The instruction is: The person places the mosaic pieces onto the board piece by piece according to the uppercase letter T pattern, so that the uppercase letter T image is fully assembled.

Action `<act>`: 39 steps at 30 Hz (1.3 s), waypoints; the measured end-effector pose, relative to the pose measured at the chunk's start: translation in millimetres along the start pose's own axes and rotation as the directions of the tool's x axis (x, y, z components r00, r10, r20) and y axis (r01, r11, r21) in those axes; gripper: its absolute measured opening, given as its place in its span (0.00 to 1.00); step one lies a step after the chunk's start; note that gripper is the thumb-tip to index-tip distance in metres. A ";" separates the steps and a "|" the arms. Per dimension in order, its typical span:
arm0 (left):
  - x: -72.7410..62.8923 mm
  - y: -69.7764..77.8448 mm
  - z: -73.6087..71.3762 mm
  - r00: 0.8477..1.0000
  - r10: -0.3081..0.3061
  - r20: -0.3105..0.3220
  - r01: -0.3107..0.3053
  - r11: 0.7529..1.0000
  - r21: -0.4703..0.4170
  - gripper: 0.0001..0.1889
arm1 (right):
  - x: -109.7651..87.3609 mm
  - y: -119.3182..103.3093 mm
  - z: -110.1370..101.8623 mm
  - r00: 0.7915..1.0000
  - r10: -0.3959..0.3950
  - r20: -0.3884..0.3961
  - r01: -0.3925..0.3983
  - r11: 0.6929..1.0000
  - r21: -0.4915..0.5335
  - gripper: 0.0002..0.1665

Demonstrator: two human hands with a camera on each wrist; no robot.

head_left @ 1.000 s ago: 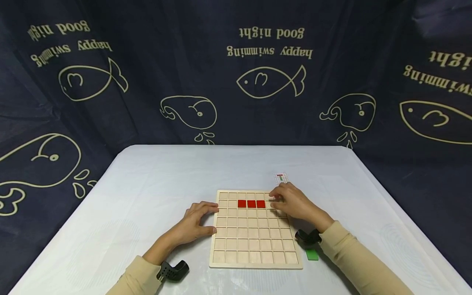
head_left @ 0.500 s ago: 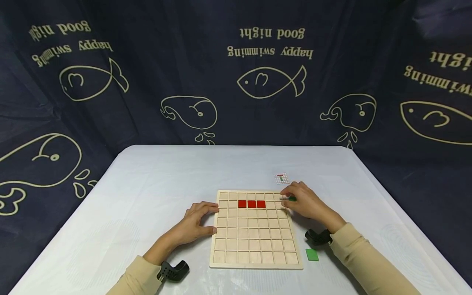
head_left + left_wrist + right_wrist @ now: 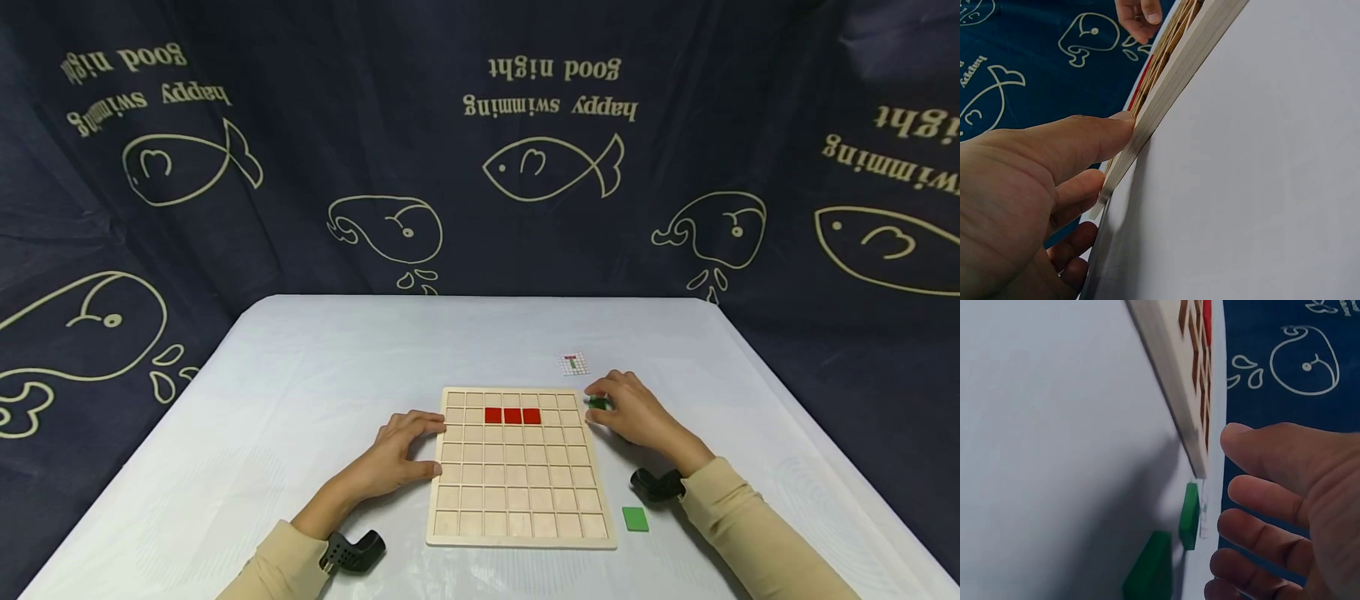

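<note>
A dark blue curtain (image 3: 480, 242) printed with fish and whales hangs behind, and in front of it stretches the white table (image 3: 390, 350). Eyes on the two green tiles, the first tile (image 3: 1189, 515) and the second tile (image 3: 1150, 569), off the board near its far right corner and partly hidden from above! They look light, stiff and probably smooth, so a fingertip might skid across the top; two opposite edges look the surer hold, and their thickness should give fingers something to pinch. Cracking seems unlikely.

Right over them hovers the right hand (image 3: 636, 410), fingers loosely curved, thumb apart, gripping nothing that shows. Next door, the wooden board (image 3: 517, 475) lies flat, a grid of shallow squares, likely firm and light enough to slide; its raw edge is the natural place to steady it. And there is the left hand (image 3: 393, 458), relaxed, thumb and fingertips resting against that left edge without wrapping round it.

Three red tiles (image 3: 512, 416) sit side by side in the second row from the far end. A small printed card (image 3: 573, 364) lies beyond the far right corner, and one more green tile (image 3: 635, 518) rests alone beside the near right corner.
</note>
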State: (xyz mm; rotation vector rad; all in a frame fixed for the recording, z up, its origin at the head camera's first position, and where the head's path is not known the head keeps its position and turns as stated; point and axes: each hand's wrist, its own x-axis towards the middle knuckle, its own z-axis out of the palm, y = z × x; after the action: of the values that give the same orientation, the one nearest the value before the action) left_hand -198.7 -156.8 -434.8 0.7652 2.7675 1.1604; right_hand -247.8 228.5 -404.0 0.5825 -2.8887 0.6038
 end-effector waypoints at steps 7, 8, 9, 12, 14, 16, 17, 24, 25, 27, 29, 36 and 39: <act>0.3 -0.1 0.1 1.000 0.000 0.002 0.000 1.000 0.003 0.28 | 1.4 8.5 1.7 1.000 0.014 0.001 -0.014 1.000 -0.022 0.20; 0.3 -0.1 0.1 1.000 0.000 0.002 0.000 1.000 0.004 0.28 | 1.3 9.9 1.9 1.000 0.018 0.003 -0.017 1.000 -0.024 0.20; 0.3 0.0 0.1 1.000 0.000 0.003 0.000 1.000 0.003 0.28 | 1.3 11.2 2.1 1.000 0.021 0.003 -0.020 0.999 -0.026 0.21; 0.1 0.3 0.2 1.000 -0.003 0.004 0.003 1.000 -0.002 0.28 | 1.0 14.3 2.9 1.000 0.025 0.004 -0.025 0.999 -0.030 0.21; 0.0 0.5 0.3 1.000 -0.005 0.004 0.005 1.000 -0.005 0.28 | 0.9 16.0 3.3 1.000 0.030 0.003 -0.030 0.999 -0.036 0.21; -0.1 0.5 0.3 1.000 -0.006 0.003 0.006 1.000 -0.005 0.28 | 0.8 17.1 3.6 0.999 0.035 0.005 -0.034 0.999 -0.038 0.20; -0.1 0.6 0.4 1.000 -0.005 0.003 0.005 1.000 -0.003 0.28 | 0.8 17.6 3.8 0.999 0.036 0.006 -0.036 0.999 -0.039 0.20; 0.0 0.2 0.2 1.000 -0.003 0.001 0.003 1.000 0.002 0.28 | 0.0 19.3 3.6 0.999 0.042 0.002 -0.042 0.998 -0.046 0.20; 0.0 0.1 0.1 1.000 -0.004 0.002 0.004 1.000 -0.001 0.28 | 0.0 19.4 3.6 0.999 0.042 0.002 -0.041 0.998 -0.047 0.20; 0.0 -0.1 0.2 1.000 -0.005 0.002 0.005 1.000 -0.005 0.28 | 0.0 19.7 3.7 0.999 0.043 0.003 -0.043 0.998 -0.049 0.20; 0.0 -0.1 0.2 1.000 -0.005 0.002 0.005 1.000 -0.005 0.28 | 0.4 20.2 3.9 0.999 0.046 0.006 -0.045 0.998 -0.052 0.20; 0.0 -0.6 0.5 1.000 0.000 -0.004 0.000 1.000 0.008 0.28 | 1.4 21.7 5.2 0.998 0.065 0.006 -0.065 0.996 -0.058 0.19; 0.1 -0.9 0.7 1.000 0.000 -0.004 0.000 1.000 0.006 0.28 | 1.0 22.2 4.9 0.997 0.076 0.005 -0.075 0.995 -0.061 0.18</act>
State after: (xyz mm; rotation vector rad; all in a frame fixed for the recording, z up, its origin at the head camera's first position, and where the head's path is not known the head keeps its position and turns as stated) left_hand -199.0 -156.9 -435.9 0.7644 2.7757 1.1561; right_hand -257.8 245.0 -416.2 0.4702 -2.9355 0.5224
